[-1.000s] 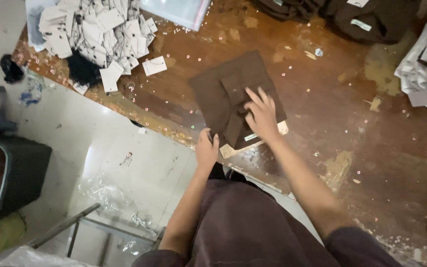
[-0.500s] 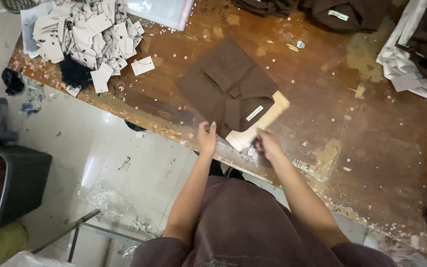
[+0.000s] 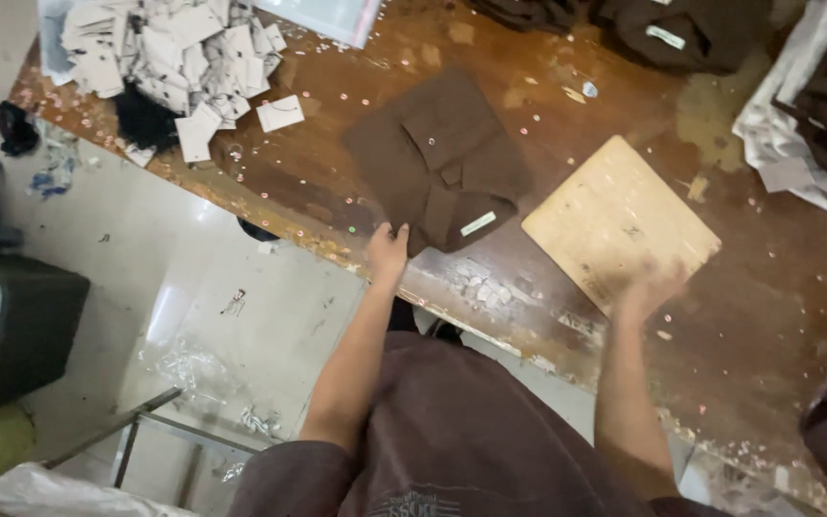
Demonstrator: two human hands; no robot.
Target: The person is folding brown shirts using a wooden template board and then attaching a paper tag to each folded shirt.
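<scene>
A folded dark brown shirt [image 3: 442,158] with a small pale label lies on the worn wooden table [image 3: 337,182]. My left hand [image 3: 389,251] rests on its near corner at the table's edge, fingers on the cloth. To the right lies a pale rectangular board [image 3: 619,220], flat on the table. My right hand [image 3: 651,289] is blurred at the board's near edge and appears to touch it.
A heap of white paper tags [image 3: 160,53] lies at the table's far left. More dark garments [image 3: 681,29] and crumpled white paper [image 3: 796,144] sit at the back right. A dark bin [image 3: 11,325] stands on the floor to the left, a metal frame [image 3: 145,431] below.
The board, which stuck out from under the shirt, has been pulled out to the right and now lies beside it. My right hand moved right with it. The left hand stayed at the shirt's corner.
</scene>
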